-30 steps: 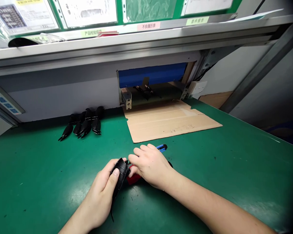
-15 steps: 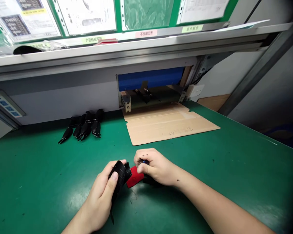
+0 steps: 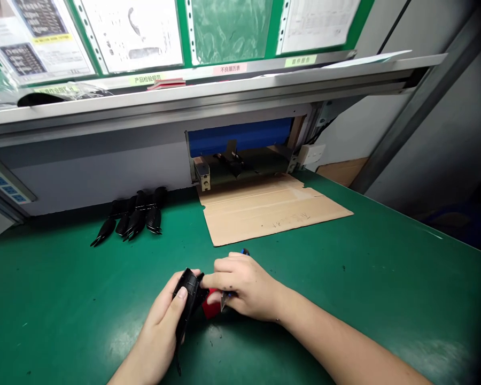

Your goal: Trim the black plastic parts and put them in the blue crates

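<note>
Black part (image 3: 189, 305) in left hand (image 3: 164, 313), under the thumb

Lower centre of frame: my left hand (image 3: 160, 315) grips a curved black part (image 3: 187, 307), tail pointing down. My right hand (image 3: 244, 286) holds a blue cutter (image 3: 245, 252), blade downward, index fingertip at the part's upper right edge. Red piece (image 3: 211, 310) partly hidden behind. Black parts (image 3: 137, 218) bunched mid-left on green table (image 3: 324, 283); cardboard (image 3: 264, 222) right of centre; papers (image 3: 130, 35) along top.
</note>
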The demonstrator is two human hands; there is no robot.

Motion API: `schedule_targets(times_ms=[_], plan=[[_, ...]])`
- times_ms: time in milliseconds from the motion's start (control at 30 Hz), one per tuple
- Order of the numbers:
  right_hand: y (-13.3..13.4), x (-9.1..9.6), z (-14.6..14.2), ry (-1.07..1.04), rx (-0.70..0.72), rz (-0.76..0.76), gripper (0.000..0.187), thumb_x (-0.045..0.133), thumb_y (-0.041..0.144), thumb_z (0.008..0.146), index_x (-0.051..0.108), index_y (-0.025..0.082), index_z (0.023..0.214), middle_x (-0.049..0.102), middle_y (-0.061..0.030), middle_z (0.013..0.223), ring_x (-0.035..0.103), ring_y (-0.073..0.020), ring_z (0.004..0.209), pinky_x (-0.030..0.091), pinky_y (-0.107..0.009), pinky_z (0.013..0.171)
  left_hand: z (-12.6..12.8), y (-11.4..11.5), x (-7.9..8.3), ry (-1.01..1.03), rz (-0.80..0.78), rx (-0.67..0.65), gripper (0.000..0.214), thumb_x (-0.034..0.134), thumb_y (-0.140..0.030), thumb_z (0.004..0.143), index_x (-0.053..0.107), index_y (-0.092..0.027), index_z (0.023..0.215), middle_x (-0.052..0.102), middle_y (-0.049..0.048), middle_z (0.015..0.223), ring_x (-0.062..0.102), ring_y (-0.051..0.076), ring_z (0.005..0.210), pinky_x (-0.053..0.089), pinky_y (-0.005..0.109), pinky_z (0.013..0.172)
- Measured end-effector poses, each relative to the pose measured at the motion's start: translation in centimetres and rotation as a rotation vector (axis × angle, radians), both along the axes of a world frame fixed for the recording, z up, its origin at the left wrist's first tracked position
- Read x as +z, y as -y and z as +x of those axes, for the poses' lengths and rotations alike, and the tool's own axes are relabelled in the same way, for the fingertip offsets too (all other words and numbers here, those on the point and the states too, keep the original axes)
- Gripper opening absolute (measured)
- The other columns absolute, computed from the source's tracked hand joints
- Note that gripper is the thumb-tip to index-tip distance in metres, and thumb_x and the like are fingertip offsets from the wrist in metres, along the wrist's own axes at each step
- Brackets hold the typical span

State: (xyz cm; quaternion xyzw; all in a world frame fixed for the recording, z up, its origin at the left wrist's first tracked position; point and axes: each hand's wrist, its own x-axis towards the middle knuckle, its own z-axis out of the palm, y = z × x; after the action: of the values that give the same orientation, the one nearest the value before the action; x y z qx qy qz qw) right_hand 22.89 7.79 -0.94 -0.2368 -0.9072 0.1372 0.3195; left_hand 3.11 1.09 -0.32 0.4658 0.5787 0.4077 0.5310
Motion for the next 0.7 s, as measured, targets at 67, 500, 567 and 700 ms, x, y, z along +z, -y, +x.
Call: schedule_targets(times_ms=[67,500,567,700], plan=[[0.1,0.3,0.0,-0.095,0.099,-0.198,0.024,0.05,0.033,0.097,0.068,0.018,0.093,0.058,-0.001,0.073,0.052,-0.0123,0.064,0.037,-0.025,0.062,0.1,0.1,-0.2,-0.022,0.048,0.006,0.047,0.051,-0.054,0.086,0.058,-0.024,0.122,0.056,0.003,0.127,0.048,0.023,0.118,0.042,0.027,0.096],[0.4,0.0,-0.1,0.045,-0.046,0.132,0.041,0.055,0.06,0.089,0.062,0.021,0.097,0.058,-0.0061,0.108,0.054,-0.0162,0.079,0.034,-0.029,0.066,0.0,-0.6,-1.2,-0.153,0.199,-0.27,0.035,0.044,-0.043,0.092,0.053,-0.024,0.121,0.057,0.0057,0.126,0.053,0.023,0.113,0.041,0.033,0.098],[1.1,0.1,-0.6,0.169,0.026,0.197,0.026,0.056,0.047,0.092,0.061,0.022,0.09,0.053,-0.0021,0.123,0.055,-0.0142,0.078,0.033,-0.03,0.065,0.0,-0.7,-1.7,-0.139,0.191,-0.256,0.037,0.047,-0.043,0.09,0.05,-0.024,0.122,0.056,0.0054,0.127,0.051,0.023,0.117,0.042,0.032,0.098],[1.8,0.4,-0.7,0.372,0.032,0.321,0.01,0.051,0.028,0.096,0.06,0.024,0.094,0.056,0.004,0.118,0.053,-0.0117,0.07,0.032,-0.031,0.058,-0.7,-0.6,-3.3,-0.185,0.13,-0.131,0.056,0.052,-0.056,0.083,0.043,-0.025,0.129,0.056,0.0063,0.13,0.049,0.026,0.121,0.043,0.036,0.1]])
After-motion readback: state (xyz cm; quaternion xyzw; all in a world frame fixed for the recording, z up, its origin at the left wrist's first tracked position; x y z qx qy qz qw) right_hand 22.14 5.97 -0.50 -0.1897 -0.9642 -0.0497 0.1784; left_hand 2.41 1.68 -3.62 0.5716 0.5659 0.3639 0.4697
